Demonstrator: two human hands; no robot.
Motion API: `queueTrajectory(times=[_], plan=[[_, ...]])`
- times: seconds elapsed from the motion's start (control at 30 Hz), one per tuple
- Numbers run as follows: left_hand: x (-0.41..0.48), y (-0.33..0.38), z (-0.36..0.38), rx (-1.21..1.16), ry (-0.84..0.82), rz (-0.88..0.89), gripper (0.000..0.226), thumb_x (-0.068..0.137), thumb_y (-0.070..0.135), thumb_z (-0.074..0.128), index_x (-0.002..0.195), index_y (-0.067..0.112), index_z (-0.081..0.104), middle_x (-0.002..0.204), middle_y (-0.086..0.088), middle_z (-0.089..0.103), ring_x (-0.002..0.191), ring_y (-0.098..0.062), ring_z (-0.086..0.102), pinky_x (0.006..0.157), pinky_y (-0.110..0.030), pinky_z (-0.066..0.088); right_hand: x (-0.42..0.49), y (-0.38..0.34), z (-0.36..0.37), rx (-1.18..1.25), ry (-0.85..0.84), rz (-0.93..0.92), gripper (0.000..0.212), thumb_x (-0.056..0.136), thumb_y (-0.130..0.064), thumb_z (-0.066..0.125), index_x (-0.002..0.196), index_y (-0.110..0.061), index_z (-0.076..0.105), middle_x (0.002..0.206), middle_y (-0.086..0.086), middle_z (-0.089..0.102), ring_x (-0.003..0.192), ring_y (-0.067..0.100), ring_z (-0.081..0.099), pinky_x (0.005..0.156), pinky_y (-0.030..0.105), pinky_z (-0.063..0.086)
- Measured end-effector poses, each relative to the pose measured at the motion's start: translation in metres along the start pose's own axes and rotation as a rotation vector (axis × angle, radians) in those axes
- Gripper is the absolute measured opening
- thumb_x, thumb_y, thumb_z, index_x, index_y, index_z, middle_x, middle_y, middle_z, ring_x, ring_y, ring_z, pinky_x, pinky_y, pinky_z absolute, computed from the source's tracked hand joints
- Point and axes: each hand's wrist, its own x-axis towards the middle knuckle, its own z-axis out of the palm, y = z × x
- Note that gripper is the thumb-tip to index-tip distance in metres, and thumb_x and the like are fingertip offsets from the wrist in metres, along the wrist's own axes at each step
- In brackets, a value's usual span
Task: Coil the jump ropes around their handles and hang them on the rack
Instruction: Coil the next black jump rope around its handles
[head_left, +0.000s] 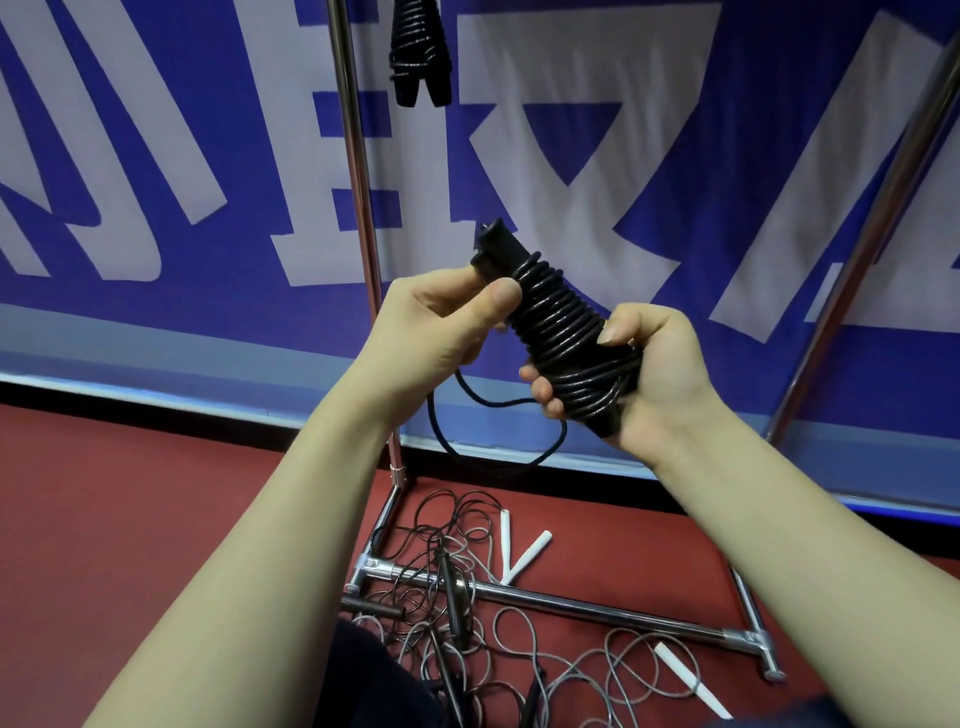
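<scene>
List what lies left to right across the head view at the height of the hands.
left hand → coiled black jump rope, gripped by both hands → right hand → right upright of the rack. The left upright passes behind the left hand, so it is left out.

Likely a sports hall: red court floor (130, 493) at six o'clock, blue lettered banner (675, 234) at twelve, tangled jump ropes (457, 587).

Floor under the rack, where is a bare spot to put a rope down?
Bare red floor lies left of the rack post, along the banner, and right of the white handles behind the base bar. The rope tangle crowds the middle.
</scene>
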Motion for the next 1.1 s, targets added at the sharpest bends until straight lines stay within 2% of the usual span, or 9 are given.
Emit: queueTrajectory(times=[0.2, 0.3, 0.47, 0.6, 0.73, 0.8, 0.9, 1.0, 1.1], plan=[[-0.001, 0.006, 0.005, -0.033, 0.005, -0.028, 0.028, 0.087, 0.041, 0.068, 0.062, 0.029, 0.072, 0.049, 0.014, 0.037, 0.046, -0.009, 0.03, 0.047, -0.017, 0.03, -0.002, 0.005, 0.003, 0.062, -0.041, 0.043, 0.043, 0.06, -0.019, 0.035, 0.065, 0.002, 0.072, 0.061, 0.023, 0.06, 0.042, 0.026, 0.054, 0.04, 0.02, 0.045], [-0.003, 0.014, 0.011, -0.046, 0.076, -0.031, 0.024, 0.081, 0.041, 0.065, 0.065, 0.024, 0.072, 0.048, 0.012, 0.042, 0.05, -0.014, 0.028, 0.047, -0.021, 0.027, -0.002, -0.001, 0.003, -0.031, -0.02, 0.058, 0.043, 0.059, -0.018, 0.036, 0.071, 0.002, 0.072, 0.066, 0.024, 0.064, 0.048, 0.03, 0.059, 0.043, 0.022, 0.046], [0.002, 0.006, 0.015, 0.017, 0.298, -0.111, 0.046, 0.092, 0.032, 0.066, 0.047, 0.027, 0.065, 0.043, 0.014, 0.04, 0.046, -0.009, 0.033, 0.049, -0.019, 0.029, 0.008, 0.004, 0.004, -0.578, 0.231, -0.312, 0.033, 0.075, -0.01, 0.055, 0.108, -0.008, 0.057, 0.073, 0.002, 0.069, 0.06, 0.018, 0.065, 0.055, 0.027, 0.051], [0.003, 0.001, 0.024, 0.018, 0.367, -0.14, 0.051, 0.093, 0.031, 0.066, 0.043, 0.022, 0.058, 0.038, 0.015, 0.038, 0.04, -0.002, 0.034, 0.05, -0.015, 0.029, 0.009, 0.027, 0.008, -1.373, 0.334, -0.515, 0.062, 0.073, -0.033, 0.068, 0.128, -0.028, 0.041, 0.118, -0.007, 0.049, 0.098, 0.02, 0.054, 0.075, 0.036, 0.045], [0.002, -0.005, 0.027, 0.089, 0.38, -0.169, 0.056, 0.09, 0.036, 0.069, 0.044, 0.012, 0.048, 0.041, 0.013, 0.024, 0.041, -0.008, 0.023, 0.042, -0.013, 0.021, 0.013, 0.031, 0.005, -1.647, 0.468, -0.668, 0.039, 0.087, -0.024, 0.062, 0.123, -0.016, 0.05, 0.105, 0.003, 0.045, 0.093, 0.028, 0.051, 0.069, 0.035, 0.038], [0.003, -0.008, 0.026, 0.143, 0.355, -0.179, 0.057, 0.087, 0.041, 0.071, 0.052, 0.004, 0.045, 0.046, 0.011, 0.019, 0.045, -0.009, 0.018, 0.043, -0.017, 0.018, 0.016, 0.029, 0.004, -1.645, 0.472, -0.644, 0.023, 0.084, -0.015, 0.059, 0.106, -0.014, 0.052, 0.093, 0.003, 0.047, 0.083, 0.031, 0.051, 0.065, 0.034, 0.036], [0.002, -0.011, 0.022, 0.199, 0.217, -0.154, 0.05, 0.089, 0.036, 0.07, 0.048, 0.022, 0.044, 0.046, 0.012, 0.025, 0.047, -0.009, 0.02, 0.044, -0.019, 0.02, 0.019, 0.024, -0.002, -1.501, 0.501, -0.572, 0.025, 0.076, -0.006, 0.058, 0.099, -0.015, 0.056, 0.09, 0.004, 0.056, 0.081, 0.032, 0.053, 0.067, 0.037, 0.04], [0.001, -0.007, 0.02, 0.055, 0.026, -0.13, 0.012, 0.097, 0.019, 0.06, 0.095, 0.018, 0.071, 0.049, 0.013, 0.039, 0.051, -0.01, 0.022, 0.046, -0.017, 0.024, 0.02, 0.015, -0.003, -0.957, 0.411, -0.367, 0.033, 0.069, 0.007, 0.066, 0.096, -0.012, 0.065, 0.081, 0.005, 0.066, 0.071, 0.032, 0.064, 0.063, 0.042, 0.055], [0.002, -0.01, 0.01, -0.012, -0.092, -0.158, 0.024, 0.1, 0.015, 0.054, 0.119, 0.016, 0.067, 0.054, 0.012, 0.036, 0.052, -0.011, 0.02, 0.046, -0.02, 0.02, 0.017, 0.006, -0.005, -0.629, 0.3, -0.2, 0.027, 0.067, 0.016, 0.064, 0.09, 0.001, 0.067, 0.066, 0.014, 0.058, 0.051, 0.026, 0.058, 0.044, 0.028, 0.046]])
